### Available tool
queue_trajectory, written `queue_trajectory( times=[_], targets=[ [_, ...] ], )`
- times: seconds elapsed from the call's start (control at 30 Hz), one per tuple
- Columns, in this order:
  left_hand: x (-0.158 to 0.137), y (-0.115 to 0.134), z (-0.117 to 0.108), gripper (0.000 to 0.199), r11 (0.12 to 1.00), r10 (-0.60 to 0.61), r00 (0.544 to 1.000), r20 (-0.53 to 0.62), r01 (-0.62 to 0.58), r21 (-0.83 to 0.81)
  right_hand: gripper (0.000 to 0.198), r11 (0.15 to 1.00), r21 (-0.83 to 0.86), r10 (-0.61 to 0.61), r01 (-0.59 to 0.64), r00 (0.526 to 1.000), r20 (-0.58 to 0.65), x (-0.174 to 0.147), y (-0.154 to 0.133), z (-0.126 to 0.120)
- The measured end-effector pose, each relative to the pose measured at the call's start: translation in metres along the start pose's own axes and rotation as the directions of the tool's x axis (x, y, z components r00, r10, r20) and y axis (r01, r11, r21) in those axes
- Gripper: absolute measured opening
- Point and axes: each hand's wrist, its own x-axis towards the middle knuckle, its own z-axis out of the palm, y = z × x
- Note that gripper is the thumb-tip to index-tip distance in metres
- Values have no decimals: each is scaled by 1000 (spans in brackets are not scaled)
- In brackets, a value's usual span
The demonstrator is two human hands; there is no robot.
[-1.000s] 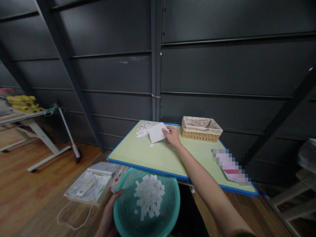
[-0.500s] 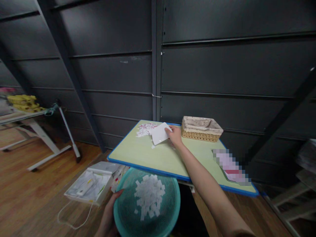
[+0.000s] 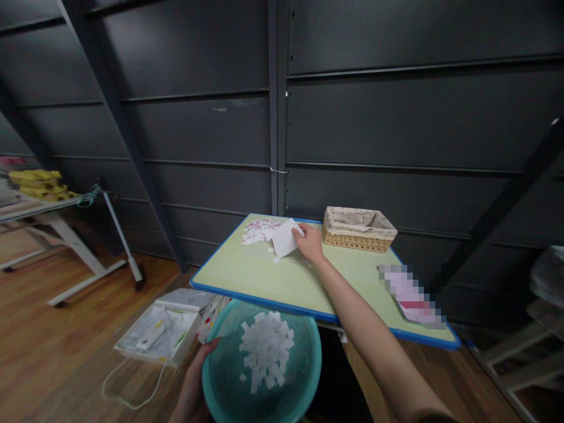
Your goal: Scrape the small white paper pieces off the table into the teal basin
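My right hand (image 3: 309, 242) grips a white card (image 3: 285, 238) by its right side, tilted just over the tabletop. Beside the card's left edge lies a heap of small white and pinkish paper pieces (image 3: 259, 231), and a few loose bits rest under its lower corner. My left hand (image 3: 200, 367) is closed on the rim of a teal mesh basket (image 3: 315, 358) below the table's front edge; most of its fingers are hidden behind the basket. Inside the basket sits a pile of small white paper squares (image 3: 267, 346).
A woven basket with a cloth liner (image 3: 359, 238) stands at the back of the blue-edged table (image 3: 247, 276). A blurred-out flat object (image 3: 412, 299) lies at the right. On the floor at left is an open white box (image 3: 158, 329) with a cord. Dark panels rise behind.
My right hand and the white card have shifted very slightly, the card turning a little. The left hand and the teal basket stay in place.
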Motion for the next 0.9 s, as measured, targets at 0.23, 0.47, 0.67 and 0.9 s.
queue_trajectory(
  times=[0.23, 0.47, 0.67, 0.9],
  targets=[
    [3, -2, -1, 8, 999, -9, 1000, 0, 9, 34, 27, 995, 90, -37, 32, 998, 54, 0, -3, 3],
    [1, -2, 0, 8, 1000, -2, 1000, -11, 2, 14, 28, 982, 183, -75, 52, 990, 121, 1, 1, 7],
    [3, -3, -2, 8, 1000, 12, 1000, -5, -12, 20, 28, 989, 125, -91, 81, 993, 77, 1, 1, 8],
    [3, -3, -3, 6, 1000, -1, 1000, 22, 0, 25, 30, 968, 240, -85, 74, 996, 35, 1, 2, 11]
  ],
)
